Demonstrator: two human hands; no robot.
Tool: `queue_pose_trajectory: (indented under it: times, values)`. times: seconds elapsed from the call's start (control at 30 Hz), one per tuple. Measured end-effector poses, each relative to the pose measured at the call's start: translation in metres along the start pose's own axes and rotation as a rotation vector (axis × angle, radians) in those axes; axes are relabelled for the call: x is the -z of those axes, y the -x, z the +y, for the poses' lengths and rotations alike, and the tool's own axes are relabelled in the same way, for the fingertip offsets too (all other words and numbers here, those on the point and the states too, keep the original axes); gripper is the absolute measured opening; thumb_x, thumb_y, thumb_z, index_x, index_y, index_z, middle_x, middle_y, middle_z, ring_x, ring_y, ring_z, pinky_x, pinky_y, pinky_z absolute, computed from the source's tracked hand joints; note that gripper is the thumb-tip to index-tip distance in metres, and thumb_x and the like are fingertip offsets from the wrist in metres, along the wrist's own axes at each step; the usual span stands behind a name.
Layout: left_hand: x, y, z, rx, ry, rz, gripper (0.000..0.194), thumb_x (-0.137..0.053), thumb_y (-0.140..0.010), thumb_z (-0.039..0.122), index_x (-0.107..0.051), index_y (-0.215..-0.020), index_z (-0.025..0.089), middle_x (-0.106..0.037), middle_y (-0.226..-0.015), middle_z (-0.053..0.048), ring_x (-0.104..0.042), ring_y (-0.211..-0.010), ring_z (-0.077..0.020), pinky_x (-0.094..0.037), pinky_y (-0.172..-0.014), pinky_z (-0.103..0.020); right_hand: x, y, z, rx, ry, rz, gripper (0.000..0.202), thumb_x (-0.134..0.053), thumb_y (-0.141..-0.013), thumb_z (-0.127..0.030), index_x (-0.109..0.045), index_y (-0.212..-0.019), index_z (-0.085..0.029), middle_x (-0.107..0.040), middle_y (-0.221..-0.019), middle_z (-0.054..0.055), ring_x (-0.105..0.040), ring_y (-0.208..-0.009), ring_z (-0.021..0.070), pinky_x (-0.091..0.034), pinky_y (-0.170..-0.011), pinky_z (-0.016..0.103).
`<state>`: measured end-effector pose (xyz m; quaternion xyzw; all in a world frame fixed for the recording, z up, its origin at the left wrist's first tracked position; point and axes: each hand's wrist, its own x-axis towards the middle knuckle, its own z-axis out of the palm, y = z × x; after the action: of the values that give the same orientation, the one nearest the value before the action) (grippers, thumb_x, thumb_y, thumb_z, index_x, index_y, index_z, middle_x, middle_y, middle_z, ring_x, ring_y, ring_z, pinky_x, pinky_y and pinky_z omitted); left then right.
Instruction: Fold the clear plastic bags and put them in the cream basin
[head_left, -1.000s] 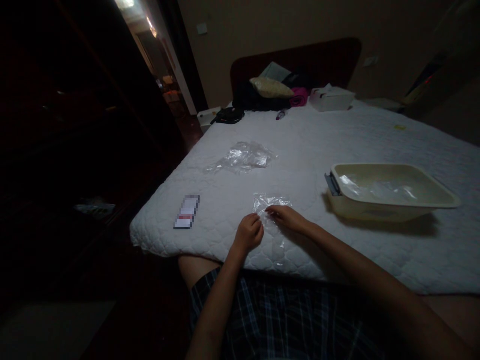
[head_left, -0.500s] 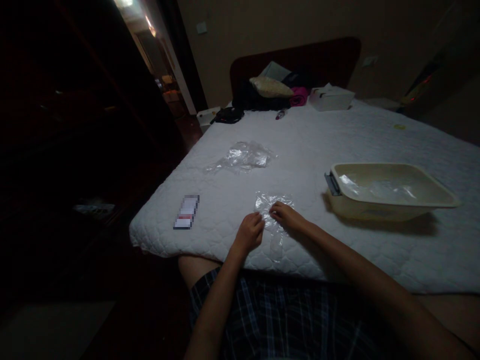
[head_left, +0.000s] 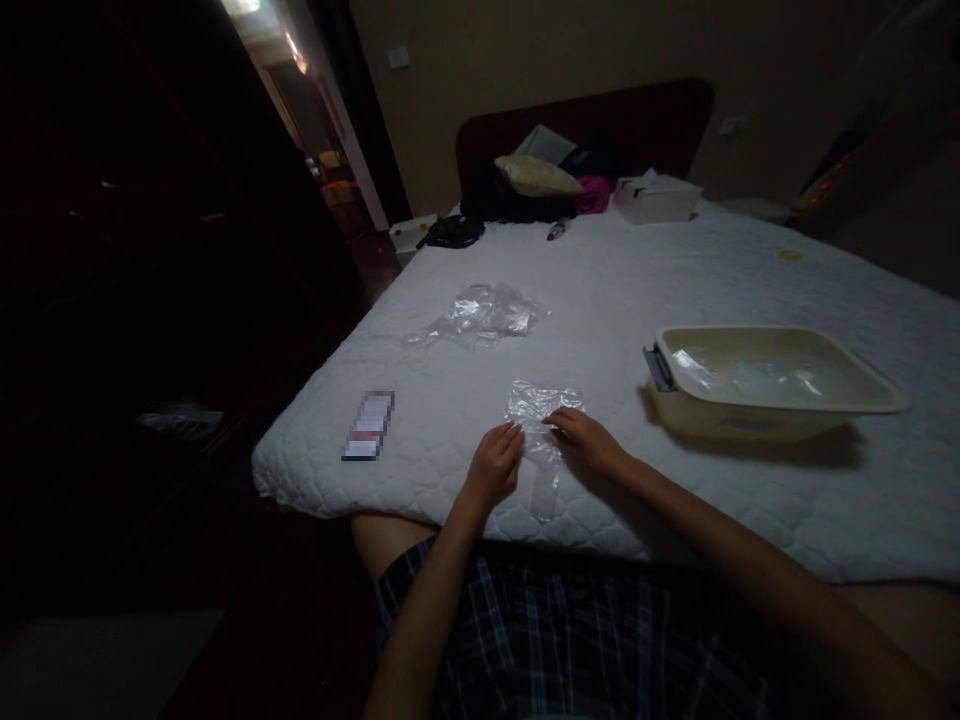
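A clear plastic bag (head_left: 541, 400) lies spread on the white quilted bed (head_left: 600, 300), close to its front edge. My left hand (head_left: 495, 462) rests at the bag's left side, its fingers bent and close together. At the right side, my right hand (head_left: 589, 438) touches the bag with its fingers apart and reaching left. The bag lies flat between both hands, and a narrow part of it extends toward the front edge. Farther back is a crumpled heap of clear plastic (head_left: 487, 312).
A cream tub (head_left: 780, 415) with clear plastic inside stands on the right. A phone-like blurred item (head_left: 368, 426) lies on the left. At the back are a white box (head_left: 658, 200), a black bag (head_left: 455, 232), a pillow (head_left: 538, 176) and a pink roll (head_left: 592, 195).
The view has shifted slightly. My right hand's fingers have spread a little on the bag, and the bag looks flatter under the hands. My left hand stays at its left side.
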<state>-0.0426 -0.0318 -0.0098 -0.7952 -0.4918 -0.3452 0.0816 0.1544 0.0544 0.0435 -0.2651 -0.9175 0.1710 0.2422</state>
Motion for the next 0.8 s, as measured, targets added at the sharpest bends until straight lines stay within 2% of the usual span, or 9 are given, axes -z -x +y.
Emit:
queue_pose_trajectory:
  times: [0.1,0.23,0.33,0.47,0.63,0.8]
  values:
    - [0.001,-0.001,0.001,0.015,0.009,-0.018,0.044,-0.043,-0.077,0.008,-0.047,-0.119,0.018,-0.053,-0.121,-0.012,-0.043,-0.119,-0.0255,-0.042,-0.093,-0.050,0.004,0.020,-0.015,0.111,0.060,-0.011,0.025,-0.041,-0.086,-0.020,-0.058,-0.105,-0.017,-0.059,-0.094,0.011,-0.054,-0.085,0.0192,-0.045,-0.072,0.033]
    - [0.004,-0.004,0.005,0.020,0.023,-0.042,0.035,-0.046,-0.076,0.011,-0.054,-0.110,0.017,-0.055,-0.118,-0.013,-0.045,-0.117,-0.0260,-0.042,-0.093,-0.049,-0.003,0.053,-0.029,0.392,0.185,-0.112,0.027,-0.049,-0.083,-0.035,-0.058,-0.101,-0.017,-0.060,-0.093,0.012,-0.054,-0.081,0.0197,-0.042,-0.070,0.034]
    - [0.006,-0.007,0.008,0.038,0.021,-0.022,0.024,-0.049,-0.077,0.016,-0.058,-0.099,0.017,-0.057,-0.113,-0.012,-0.046,-0.115,-0.0254,-0.043,-0.093,-0.047,-0.014,0.069,-0.035,0.510,0.284,-0.133,0.021,-0.048,-0.085,-0.030,-0.057,-0.099,-0.016,-0.061,-0.090,0.011,-0.053,-0.078,0.0186,-0.040,-0.070,0.034]
    - [0.007,-0.009,0.010,0.044,0.003,-0.024,0.018,-0.051,-0.079,0.021,-0.059,-0.095,0.018,-0.059,-0.109,-0.011,-0.049,-0.112,-0.0247,-0.044,-0.091,-0.046,-0.021,0.075,-0.040,0.517,0.351,-0.085,0.017,-0.043,-0.086,-0.016,-0.056,-0.097,-0.017,-0.061,-0.082,0.008,-0.053,-0.074,0.0166,-0.037,-0.069,0.032]
    - [0.006,-0.009,0.009,0.046,0.001,-0.016,0.020,-0.051,-0.080,0.024,-0.058,-0.098,0.018,-0.060,-0.106,-0.011,-0.051,-0.109,-0.0252,-0.044,-0.091,-0.047,-0.017,0.070,-0.043,0.504,0.339,-0.088,0.014,-0.043,-0.087,-0.016,-0.057,-0.091,-0.017,-0.059,-0.075,0.005,-0.050,-0.070,0.0157,-0.036,-0.067,0.031]
    - [0.004,-0.008,0.008,0.045,0.013,-0.013,0.020,-0.051,-0.080,0.025,-0.057,-0.098,0.018,-0.060,-0.106,-0.011,-0.051,-0.109,-0.0249,-0.045,-0.091,-0.046,-0.017,0.069,-0.036,0.473,0.332,-0.071,0.017,-0.041,-0.087,-0.016,-0.058,-0.087,-0.017,-0.059,-0.074,0.006,-0.050,-0.070,0.0161,-0.036,-0.068,0.031]
